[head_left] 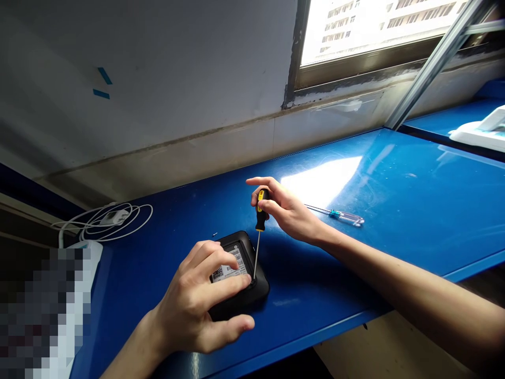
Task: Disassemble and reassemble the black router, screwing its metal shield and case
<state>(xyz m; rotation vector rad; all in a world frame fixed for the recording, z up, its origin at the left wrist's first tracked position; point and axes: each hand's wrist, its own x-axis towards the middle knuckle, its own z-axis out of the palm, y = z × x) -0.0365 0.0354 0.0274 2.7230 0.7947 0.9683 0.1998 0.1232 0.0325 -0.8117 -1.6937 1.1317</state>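
Observation:
A yellow-and-black screwdriver is held near upright by my right hand, thumb and fingers round its handle, index finger stretched out. The shaft slants down to a corner of a black plastic device lying on the table, with a printed label and QR code on its upper face. Over the device's left side spreads my left hand. Its index fingertip rests beside the screwdriver tip, and its thumb sticks out apart from the other fingers. The left hand hides much of the device. A small screw lies just behind it.
A second screwdriver with a clear handle lies behind my right forearm on the blue table. At the left is a coiled white cable with an adapter. A metal post rises at the right, near a white object.

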